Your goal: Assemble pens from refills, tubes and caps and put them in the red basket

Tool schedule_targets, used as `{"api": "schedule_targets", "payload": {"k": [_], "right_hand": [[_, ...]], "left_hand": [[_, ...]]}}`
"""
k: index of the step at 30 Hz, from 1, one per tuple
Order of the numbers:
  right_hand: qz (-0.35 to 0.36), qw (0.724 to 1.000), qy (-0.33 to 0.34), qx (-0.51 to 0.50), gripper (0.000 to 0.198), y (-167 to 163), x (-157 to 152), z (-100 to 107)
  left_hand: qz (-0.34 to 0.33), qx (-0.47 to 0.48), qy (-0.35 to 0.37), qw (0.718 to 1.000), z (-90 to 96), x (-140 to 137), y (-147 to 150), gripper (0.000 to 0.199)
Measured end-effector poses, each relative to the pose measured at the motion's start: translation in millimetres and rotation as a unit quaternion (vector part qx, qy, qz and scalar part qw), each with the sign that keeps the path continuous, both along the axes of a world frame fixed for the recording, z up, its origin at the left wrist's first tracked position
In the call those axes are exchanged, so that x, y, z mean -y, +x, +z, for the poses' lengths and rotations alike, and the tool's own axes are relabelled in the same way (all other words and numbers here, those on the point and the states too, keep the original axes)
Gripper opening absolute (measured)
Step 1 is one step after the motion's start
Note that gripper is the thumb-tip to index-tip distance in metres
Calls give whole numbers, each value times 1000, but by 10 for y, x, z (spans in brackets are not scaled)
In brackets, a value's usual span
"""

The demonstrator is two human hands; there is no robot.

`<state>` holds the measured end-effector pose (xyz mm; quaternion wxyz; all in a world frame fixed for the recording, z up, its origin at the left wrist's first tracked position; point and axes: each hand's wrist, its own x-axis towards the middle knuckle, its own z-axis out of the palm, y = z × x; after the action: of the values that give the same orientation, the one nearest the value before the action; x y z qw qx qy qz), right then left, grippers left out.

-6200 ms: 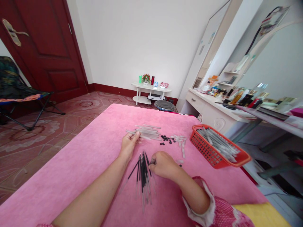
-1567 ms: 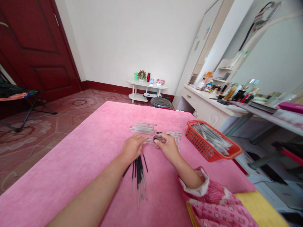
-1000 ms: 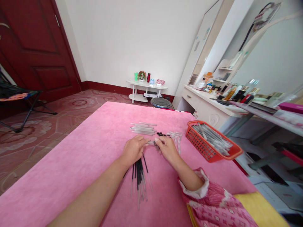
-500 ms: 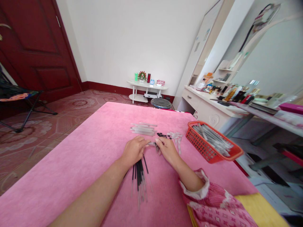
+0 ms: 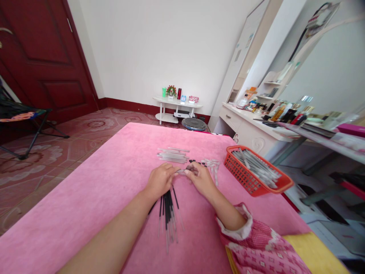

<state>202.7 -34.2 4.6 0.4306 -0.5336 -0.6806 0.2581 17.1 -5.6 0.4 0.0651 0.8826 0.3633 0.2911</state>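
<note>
My left hand (image 5: 162,178) is closed on one end of a thin translucent pen barrel (image 5: 180,171). The fingertips of my right hand (image 5: 199,177) pinch its other end, and they hide that tip. Below my left hand a fan of black-and-clear pen refills (image 5: 168,213) lies on the pink cloth (image 5: 99,198), their upper ends covered by the hand. Beyond my hands rests a row of clear pen barrels (image 5: 172,155). Small black plugs (image 5: 196,162) lie just past my right fingers, partly hidden. Clear pen caps (image 5: 212,167) are scattered to their right.
An orange-red plastic basket (image 5: 242,177) full of grey-clear pens (image 5: 256,167) stands at the right of the table. Yellow cloth (image 5: 313,251) lies by my right sleeve. A white dressing table (image 5: 245,123) with bottles is at the right, and a folding chair (image 5: 31,125) at the left.
My hands have shifted slightly upward with the pen barrel between them. My right fingers have curled further around its end, where a dark tip showed before.
</note>
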Motion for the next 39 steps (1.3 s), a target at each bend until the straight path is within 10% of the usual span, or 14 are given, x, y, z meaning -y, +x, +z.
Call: {"api": "schedule_targets", "payload": {"k": [39], "right_hand": [[29,998,-38,39,38,21,4,-14]], "left_hand": [[-19,3,-9,1000,18,12,5,23]]}}
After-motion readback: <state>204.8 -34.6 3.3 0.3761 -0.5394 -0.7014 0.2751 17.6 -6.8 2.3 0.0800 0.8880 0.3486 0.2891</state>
